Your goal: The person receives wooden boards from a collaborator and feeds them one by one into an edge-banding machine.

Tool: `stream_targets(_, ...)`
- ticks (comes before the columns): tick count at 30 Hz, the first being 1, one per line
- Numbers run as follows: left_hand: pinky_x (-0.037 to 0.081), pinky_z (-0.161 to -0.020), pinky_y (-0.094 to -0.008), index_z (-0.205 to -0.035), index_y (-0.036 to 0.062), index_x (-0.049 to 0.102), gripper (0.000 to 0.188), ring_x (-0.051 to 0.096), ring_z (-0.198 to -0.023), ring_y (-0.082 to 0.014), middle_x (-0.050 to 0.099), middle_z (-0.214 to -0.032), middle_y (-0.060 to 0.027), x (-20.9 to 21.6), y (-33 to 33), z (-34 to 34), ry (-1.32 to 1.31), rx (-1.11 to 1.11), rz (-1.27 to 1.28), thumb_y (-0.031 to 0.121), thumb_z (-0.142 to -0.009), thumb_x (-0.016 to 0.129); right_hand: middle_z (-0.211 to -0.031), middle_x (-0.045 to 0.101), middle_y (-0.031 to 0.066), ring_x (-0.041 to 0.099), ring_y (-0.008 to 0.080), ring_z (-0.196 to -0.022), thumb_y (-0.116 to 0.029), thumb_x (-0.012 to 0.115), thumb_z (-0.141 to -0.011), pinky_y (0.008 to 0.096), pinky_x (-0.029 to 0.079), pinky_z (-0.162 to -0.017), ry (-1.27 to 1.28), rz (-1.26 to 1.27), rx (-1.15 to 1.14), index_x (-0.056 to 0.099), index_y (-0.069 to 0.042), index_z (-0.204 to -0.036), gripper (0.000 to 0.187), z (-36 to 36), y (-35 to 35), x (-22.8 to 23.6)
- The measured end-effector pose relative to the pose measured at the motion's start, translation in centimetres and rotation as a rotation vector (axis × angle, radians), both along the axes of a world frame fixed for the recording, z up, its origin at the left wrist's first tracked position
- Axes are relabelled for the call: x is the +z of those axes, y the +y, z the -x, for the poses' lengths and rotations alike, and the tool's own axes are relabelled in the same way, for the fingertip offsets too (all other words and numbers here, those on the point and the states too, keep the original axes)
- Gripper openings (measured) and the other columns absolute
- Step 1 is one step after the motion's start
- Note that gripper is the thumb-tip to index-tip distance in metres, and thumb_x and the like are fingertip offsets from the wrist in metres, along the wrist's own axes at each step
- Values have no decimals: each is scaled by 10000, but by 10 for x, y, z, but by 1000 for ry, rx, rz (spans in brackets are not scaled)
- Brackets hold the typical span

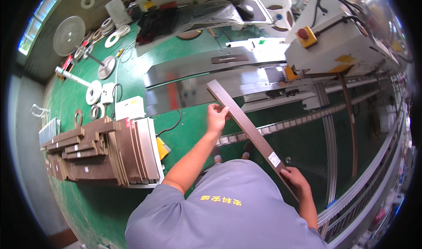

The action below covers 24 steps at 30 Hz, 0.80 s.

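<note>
1. Nearest is the grey shirt (228,222) of the person, with a short line of yellow lettering (221,200) across it.
2. The left hand (217,118) pinches the long brown board (248,125) near its far end, thumb on top; the right hand (294,178) is closed on its near end. The hands are well apart, the board slanting between them in front of the body.
3. A white label (274,159) sits on the board just beside the right hand (its print is too small to make out). More white labels dot the stack of brown boards (94,161) on the left.
4. Beyond the board stands a steel bench (189,88), carrying a slotted brown piece (229,59); a red button (303,33) tops a yellow box on the machine (325,51).
5. A black cable (175,127) curls across the green floor (187,130) between stack and bench.
6. A pale segmented track (290,122) passes below the board, and metal rails (373,174) edge the right side.
</note>
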State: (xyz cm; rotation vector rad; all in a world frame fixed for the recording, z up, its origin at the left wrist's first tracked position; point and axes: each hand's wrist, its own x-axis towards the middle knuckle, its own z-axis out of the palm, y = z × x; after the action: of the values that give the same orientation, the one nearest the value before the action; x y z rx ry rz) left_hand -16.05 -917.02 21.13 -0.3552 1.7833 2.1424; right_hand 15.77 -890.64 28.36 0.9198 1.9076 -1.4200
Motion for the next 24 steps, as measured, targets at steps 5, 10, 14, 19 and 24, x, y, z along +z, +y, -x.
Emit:
stream_targets(5,578,-675,-330,-1238,-11,341,465,669,-777,-194,654,-1014,-175,4,70,-9,123,-259,-57,125,-922,653,-616,551,100,484,150,-595,-392,643,-898,352,422,-573,217,-386,-130,620,28,-757,444,-10,-30,-30)
stream_targets(10,575,-651,-294,-1554,147,-87,1023,653,-738,-164,674,-973,-125,3,124,-30,232,-542,22,48,-878,675,-627,576,92,500,148,-609,-364,640,-920,355,429,-585,290,-544,-319,621,31,-752,430,-4,-49,-42)
stream_targets(14,535,-609,-267,-1554,138,-100,1068,629,-657,-135,685,-811,-89,-1,153,-20,232,-636,135,44,-841,690,-708,644,194,632,315,-657,-430,638,-902,397,473,-626,260,-661,-315,650,34,-788,478,9,-40,-46)
stream_targets(19,531,-595,-308,-1563,120,-41,1056,639,-626,-165,659,-744,-97,-3,170,-4,184,-598,47,36,-797,680,-716,641,192,616,288,-652,-409,633,-911,390,468,-626,283,-647,-282,646,42,-831,458,26,-15,-46)
stream_targets(24,521,-569,-266,-1570,181,-40,1045,615,-662,-125,629,-818,-83,-7,181,1,91,-646,-14,-11,-835,677,-764,641,242,636,427,-754,-440,616,-910,453,478,-654,362,-676,-236,618,19,-860,461,52,9,-48)
